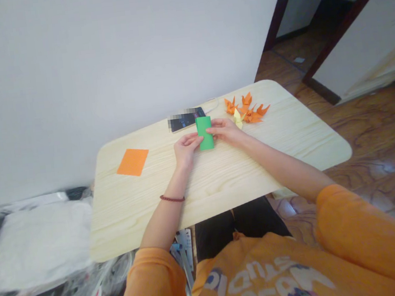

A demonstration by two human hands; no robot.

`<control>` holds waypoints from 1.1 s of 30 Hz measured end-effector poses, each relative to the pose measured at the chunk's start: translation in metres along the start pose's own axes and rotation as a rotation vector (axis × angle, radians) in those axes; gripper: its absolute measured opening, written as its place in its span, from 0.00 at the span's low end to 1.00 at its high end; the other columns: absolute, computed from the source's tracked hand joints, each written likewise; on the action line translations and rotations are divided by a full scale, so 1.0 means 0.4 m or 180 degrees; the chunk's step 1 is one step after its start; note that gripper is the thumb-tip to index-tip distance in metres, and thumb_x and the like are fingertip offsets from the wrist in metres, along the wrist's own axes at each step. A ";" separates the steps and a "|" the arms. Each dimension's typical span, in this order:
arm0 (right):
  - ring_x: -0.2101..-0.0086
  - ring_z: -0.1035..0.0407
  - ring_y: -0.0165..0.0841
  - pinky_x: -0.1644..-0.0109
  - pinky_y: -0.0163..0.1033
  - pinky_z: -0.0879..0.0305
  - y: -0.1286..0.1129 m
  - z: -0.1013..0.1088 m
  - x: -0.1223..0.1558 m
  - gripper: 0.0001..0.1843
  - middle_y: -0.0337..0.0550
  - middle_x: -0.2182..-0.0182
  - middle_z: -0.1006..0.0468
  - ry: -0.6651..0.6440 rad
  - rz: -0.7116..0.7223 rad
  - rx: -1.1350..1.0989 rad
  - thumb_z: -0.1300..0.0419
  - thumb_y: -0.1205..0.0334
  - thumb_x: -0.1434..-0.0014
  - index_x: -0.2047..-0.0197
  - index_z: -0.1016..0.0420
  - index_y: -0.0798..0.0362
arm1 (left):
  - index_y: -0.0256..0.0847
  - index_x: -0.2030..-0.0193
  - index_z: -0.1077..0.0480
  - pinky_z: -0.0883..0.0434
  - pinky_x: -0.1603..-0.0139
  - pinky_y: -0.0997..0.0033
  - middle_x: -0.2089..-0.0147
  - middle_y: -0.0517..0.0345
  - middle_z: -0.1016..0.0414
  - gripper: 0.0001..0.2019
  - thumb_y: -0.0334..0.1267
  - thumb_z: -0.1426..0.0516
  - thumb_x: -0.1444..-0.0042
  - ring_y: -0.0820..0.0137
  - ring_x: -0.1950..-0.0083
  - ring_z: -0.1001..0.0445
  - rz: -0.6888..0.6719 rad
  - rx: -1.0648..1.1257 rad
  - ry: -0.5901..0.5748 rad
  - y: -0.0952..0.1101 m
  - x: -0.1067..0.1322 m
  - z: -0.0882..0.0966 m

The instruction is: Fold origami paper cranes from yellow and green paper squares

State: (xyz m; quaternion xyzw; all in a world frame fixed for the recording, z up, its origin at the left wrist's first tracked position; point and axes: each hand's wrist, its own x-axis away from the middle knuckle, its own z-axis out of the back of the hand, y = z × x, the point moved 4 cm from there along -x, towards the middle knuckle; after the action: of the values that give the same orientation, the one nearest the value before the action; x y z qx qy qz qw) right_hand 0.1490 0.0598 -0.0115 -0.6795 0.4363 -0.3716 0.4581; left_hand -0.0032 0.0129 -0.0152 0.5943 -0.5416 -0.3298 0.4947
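A green sheet of paper (pixel 204 127), folded into an upright narrow rectangle, is held up over the middle of the table. My left hand (pixel 185 149) pinches its left edge between thumb and fingers. On the opposite edge, my right hand (pixel 227 131) grips it with the thumb across the front. Just beyond the green paper lies a phone (pixel 183 122), partly hidden by it. Several folded orange paper cranes (pixel 250 113) and a yellow one (pixel 238 118) sit close to my right hand.
A flat orange paper square (pixel 133 162) lies on the left of the pale wooden table (pixel 161 204). A white wall (pixel 119 57) runs along the far edge. A cable (pixel 214 105) trails by the phone. Bags and white bundles (pixel 40 242) crowd the left side.
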 end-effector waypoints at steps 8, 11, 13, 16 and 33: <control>0.71 0.29 0.28 0.68 0.33 0.36 0.013 0.004 -0.004 0.22 0.42 0.69 0.19 0.0092 -0.0157 -0.0084 0.25 0.58 0.68 0.68 0.21 0.56 | 0.36 0.68 0.25 0.26 0.55 0.61 0.72 0.56 0.20 0.23 0.40 0.26 0.75 0.68 0.70 0.22 0.0124 -0.0032 -0.0182 -0.004 -0.010 0.001; 0.71 0.29 0.28 0.69 0.33 0.37 0.011 0.002 -0.001 0.22 0.43 0.70 0.19 0.0083 -0.0176 -0.0062 0.25 0.57 0.69 0.68 0.21 0.56 | 0.36 0.68 0.24 0.26 0.54 0.61 0.71 0.55 0.20 0.22 0.39 0.27 0.74 0.68 0.69 0.22 0.0219 -0.0041 -0.0257 -0.002 -0.011 0.003; 0.73 0.29 0.28 0.70 0.33 0.38 0.013 0.000 0.000 0.22 0.42 0.71 0.19 0.0032 -0.0191 -0.0036 0.24 0.56 0.70 0.69 0.21 0.56 | 0.36 0.68 0.24 0.26 0.54 0.61 0.70 0.55 0.20 0.21 0.39 0.27 0.71 0.69 0.69 0.22 0.0242 0.0052 -0.0246 0.000 -0.012 0.006; 0.75 0.31 0.27 0.71 0.33 0.40 0.016 -0.003 0.002 0.21 0.41 0.74 0.20 -0.0083 -0.0215 0.0082 0.24 0.57 0.70 0.71 0.21 0.56 | 0.36 0.68 0.24 0.26 0.51 0.62 0.68 0.55 0.20 0.17 0.38 0.28 0.67 0.70 0.66 0.22 0.0204 0.0258 -0.0139 0.003 -0.016 0.010; 0.74 0.33 0.26 0.72 0.33 0.42 0.009 -0.003 0.006 0.20 0.40 0.74 0.22 -0.0192 -0.0246 0.0163 0.26 0.53 0.65 0.71 0.21 0.56 | 0.37 0.65 0.23 0.26 0.53 0.61 0.71 0.56 0.21 0.20 0.40 0.28 0.68 0.67 0.65 0.21 -0.0031 0.0072 -0.0156 -0.008 -0.029 0.017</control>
State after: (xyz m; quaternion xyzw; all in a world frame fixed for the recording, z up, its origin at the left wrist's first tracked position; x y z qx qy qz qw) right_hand 0.1476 0.0563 -0.0144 -0.6947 0.3861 -0.3794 0.4736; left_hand -0.0109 0.0222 -0.0219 0.5942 -0.5544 -0.3405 0.4729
